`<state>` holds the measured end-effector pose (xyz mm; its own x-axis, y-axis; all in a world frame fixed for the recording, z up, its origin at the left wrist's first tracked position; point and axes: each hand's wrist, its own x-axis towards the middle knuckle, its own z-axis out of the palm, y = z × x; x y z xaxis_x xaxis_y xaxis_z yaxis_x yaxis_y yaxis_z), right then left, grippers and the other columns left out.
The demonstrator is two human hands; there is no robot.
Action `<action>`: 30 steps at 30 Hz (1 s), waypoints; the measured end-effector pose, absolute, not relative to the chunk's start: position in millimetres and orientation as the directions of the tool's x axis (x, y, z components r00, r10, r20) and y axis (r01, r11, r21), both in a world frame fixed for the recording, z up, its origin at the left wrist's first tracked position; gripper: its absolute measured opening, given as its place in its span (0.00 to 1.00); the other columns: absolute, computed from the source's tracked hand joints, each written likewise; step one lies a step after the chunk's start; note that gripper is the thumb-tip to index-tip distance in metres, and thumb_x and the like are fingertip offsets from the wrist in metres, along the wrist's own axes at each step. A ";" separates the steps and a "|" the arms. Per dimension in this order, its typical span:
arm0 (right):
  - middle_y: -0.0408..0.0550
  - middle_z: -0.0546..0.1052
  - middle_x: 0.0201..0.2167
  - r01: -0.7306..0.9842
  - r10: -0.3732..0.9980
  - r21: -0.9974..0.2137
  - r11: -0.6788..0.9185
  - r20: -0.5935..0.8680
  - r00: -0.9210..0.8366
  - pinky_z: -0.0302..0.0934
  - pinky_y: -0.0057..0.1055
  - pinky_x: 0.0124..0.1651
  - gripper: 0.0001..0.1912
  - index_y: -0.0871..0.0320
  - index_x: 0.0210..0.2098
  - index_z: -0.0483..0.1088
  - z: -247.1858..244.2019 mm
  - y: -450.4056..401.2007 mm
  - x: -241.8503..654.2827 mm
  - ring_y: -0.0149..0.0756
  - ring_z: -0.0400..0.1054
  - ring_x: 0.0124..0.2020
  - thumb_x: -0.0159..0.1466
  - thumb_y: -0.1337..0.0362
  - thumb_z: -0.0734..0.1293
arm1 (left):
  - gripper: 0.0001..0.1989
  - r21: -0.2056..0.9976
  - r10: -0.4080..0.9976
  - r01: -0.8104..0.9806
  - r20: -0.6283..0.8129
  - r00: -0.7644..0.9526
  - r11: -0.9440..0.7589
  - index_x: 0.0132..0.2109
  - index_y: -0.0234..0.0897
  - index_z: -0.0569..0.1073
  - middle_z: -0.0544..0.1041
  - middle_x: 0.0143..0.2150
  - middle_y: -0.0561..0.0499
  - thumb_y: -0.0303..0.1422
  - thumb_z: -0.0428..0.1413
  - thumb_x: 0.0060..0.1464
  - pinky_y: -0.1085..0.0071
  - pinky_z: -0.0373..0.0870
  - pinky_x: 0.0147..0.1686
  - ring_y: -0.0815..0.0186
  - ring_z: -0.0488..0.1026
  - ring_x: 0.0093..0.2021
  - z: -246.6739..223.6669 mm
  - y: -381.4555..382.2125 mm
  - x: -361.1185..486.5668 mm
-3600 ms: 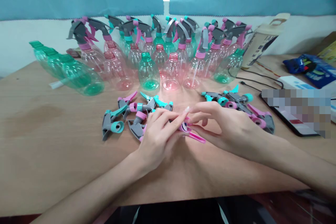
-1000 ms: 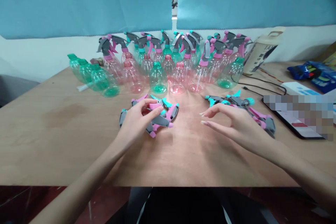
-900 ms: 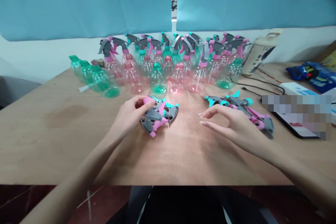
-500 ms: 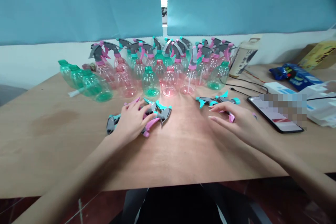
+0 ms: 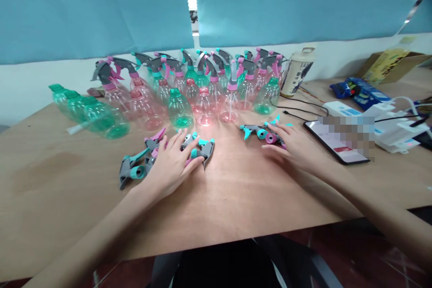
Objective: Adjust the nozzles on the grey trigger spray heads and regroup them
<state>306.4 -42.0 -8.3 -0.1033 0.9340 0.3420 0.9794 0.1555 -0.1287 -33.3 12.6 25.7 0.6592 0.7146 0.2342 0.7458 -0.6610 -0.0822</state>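
Note:
My left hand (image 5: 173, 162) lies with fingers spread over a pile of loose grey, teal and pink spray heads (image 5: 130, 171) on the wooden table. Some heads stick out on both sides of it. On the right, my right hand (image 5: 292, 146) rests with fingers apart on a smaller group of spray heads (image 5: 251, 130), partly covering them. Behind both hands stand rows of clear pink and green bottles, many with spray heads fitted. Several have open necks, among them a green bottle (image 5: 181, 110) and a pink bottle (image 5: 205, 109) in front.
Green bottles (image 5: 97, 114) lean together at the left, beside a white strip. A phone (image 5: 337, 141) lies right of my right hand. Beyond it are black cables, a white power strip (image 5: 344, 110), a blue packet (image 5: 366, 92), a cream bottle (image 5: 297, 72) and a yellow-labelled bottle (image 5: 388, 63).
The view has shifted, so the bottles appear further left. My left hand has moved right relative to its pile, uncovering heads on the left. My right hand has come closer over its spray heads.

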 end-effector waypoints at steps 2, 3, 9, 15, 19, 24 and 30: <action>0.62 0.67 0.57 0.981 0.940 -0.115 0.157 0.323 -0.113 0.53 0.52 0.56 0.32 0.60 0.60 0.59 -9.0 -32.7 301.0 0.55 0.60 0.57 0.63 0.46 0.59 | 0.25 -0.064 0.663 0.694 0.245 0.708 -0.717 0.62 0.41 0.60 0.55 0.67 0.39 0.46 0.42 0.63 0.46 0.48 0.60 0.51 0.49 0.67 27.5 6.7 -17.4; 0.62 0.69 0.54 0.981 0.942 -0.113 0.159 0.315 -0.117 0.52 0.53 0.56 0.32 0.60 0.59 0.59 -8.9 -28.1 297.2 0.55 0.62 0.56 0.63 0.46 0.59 | 0.25 -0.057 0.635 0.664 0.240 0.734 -0.746 0.63 0.41 0.59 0.54 0.67 0.38 0.46 0.42 0.63 0.47 0.49 0.60 0.51 0.49 0.67 27.3 4.6 -9.3; 0.58 0.75 0.45 0.954 0.926 -0.181 0.239 0.337 -0.168 0.40 0.60 0.58 0.17 0.59 0.50 0.67 -6.5 -9.1 275.0 0.55 0.65 0.50 0.64 0.58 0.61 | 0.23 -0.107 0.584 0.601 0.158 0.796 -0.792 0.59 0.36 0.66 0.62 0.62 0.36 0.44 0.45 0.62 0.46 0.52 0.59 0.48 0.57 0.63 14.9 5.4 8.3; 0.55 0.74 0.43 0.890 0.915 -0.326 0.319 0.350 -0.199 0.57 0.47 0.51 0.11 0.57 0.44 0.70 -6.6 -4.7 261.3 0.47 0.68 0.45 0.63 0.64 0.62 | 0.20 -0.121 0.599 0.627 0.204 0.774 -0.770 0.51 0.32 0.71 0.66 0.59 0.35 0.43 0.47 0.62 0.46 0.53 0.57 0.48 0.59 0.62 13.8 2.5 -10.8; 0.52 0.73 0.39 0.812 0.919 -0.473 0.343 0.347 -0.187 0.63 0.38 0.44 0.08 0.59 0.40 0.72 -5.3 -4.1 248.7 0.39 0.69 0.38 0.61 0.63 0.66 | 0.13 -0.053 0.594 0.620 0.230 0.771 -0.783 0.45 0.34 0.73 0.67 0.57 0.37 0.38 0.50 0.61 0.49 0.60 0.53 0.50 0.63 0.57 21.1 -9.8 -7.1; 0.50 0.76 0.37 0.607 0.955 -0.737 0.296 0.232 -0.185 0.68 0.31 0.35 0.13 0.61 0.40 0.72 7.5 -9.7 234.6 0.31 0.72 0.29 0.62 0.57 0.66 | 0.14 0.161 0.572 0.559 0.396 0.719 -0.814 0.53 0.35 0.67 0.69 0.52 0.42 0.31 0.51 0.60 0.56 0.65 0.51 0.57 0.66 0.53 16.7 -18.7 2.5; 0.46 0.77 0.36 -0.131 0.957 -0.979 -0.159 -0.120 -0.264 0.69 0.29 0.41 0.12 0.59 0.39 0.72 16.3 -15.5 218.5 0.29 0.73 0.33 0.58 0.59 0.70 | 0.15 0.411 0.681 0.543 0.422 0.599 -0.732 0.54 0.36 0.64 0.69 0.49 0.45 0.31 0.52 0.60 0.61 0.68 0.48 0.60 0.68 0.49 15.3 -15.9 11.3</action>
<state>218.5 -15.5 16.3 -0.2635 0.9571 -0.1202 -0.1305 -0.1589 -0.9786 11.3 -15.9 15.3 0.5989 0.6809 0.4216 0.5434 -0.7322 0.4107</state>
